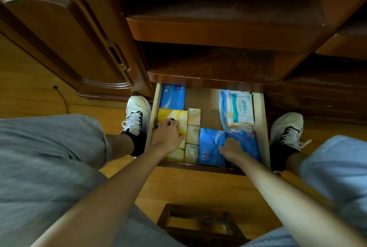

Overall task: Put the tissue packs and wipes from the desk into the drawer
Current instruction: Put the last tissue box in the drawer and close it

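The low wooden drawer (264,119) is pulled out between my feet. Inside lie a blue tissue pack (173,97) at the back left, a yellow pack (178,114) in front of it, a column of small beige packs (193,133), two blue packs (210,145) at the front right, and a white wipes pack (241,110) on a pale plastic pack at the back right. My left hand (168,137) rests palm down on the yellow pack with bent fingers. My right hand (231,150) presses down on the front blue packs, fingers curled.
Dark wooden shelves (208,30) overhang the back of the drawer. A cabinet door (65,34) stands to the left. My shoes (137,115) flank the drawer on the wooden floor. A small wooden stool (198,225) sits beneath me. A black cable (62,97) trails on the left floor.
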